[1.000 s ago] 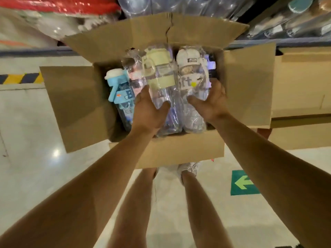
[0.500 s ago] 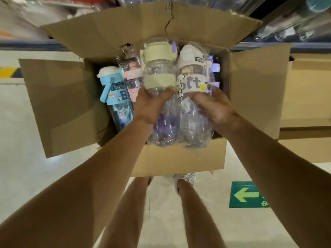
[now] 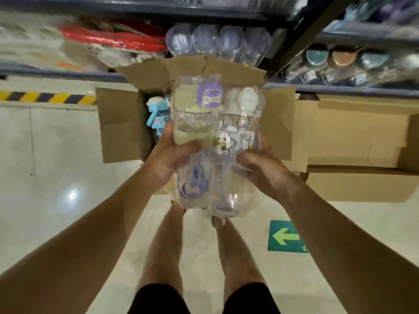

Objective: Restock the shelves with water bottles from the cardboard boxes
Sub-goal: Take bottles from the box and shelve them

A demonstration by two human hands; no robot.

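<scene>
On the far left a yellow-and-black hazard stripe (image 3: 45, 97) runs along the pale floor (image 3: 56, 166). Next comes the open cardboard box (image 3: 122, 123), its flaps spread, with a blue-capped bottle (image 3: 158, 113) still standing inside against the left wall. The left hand (image 3: 169, 159) has its grip clamped on the yellow-lidded bottle (image 3: 195, 118) — thumb across the front, fingers behind. Touching it on the right is the white-capped bottle (image 3: 240, 132) with a cartoon sticker, clamped in the right hand (image 3: 260, 171). Both wrapped bottles are raised above the box, in front of the shelf (image 3: 340, 89), where clear bottles (image 3: 217, 41) lie stacked. Right of that sits a second cardboard box (image 3: 358, 141) — and a green arrow sign (image 3: 285, 236) on the floor.
</scene>
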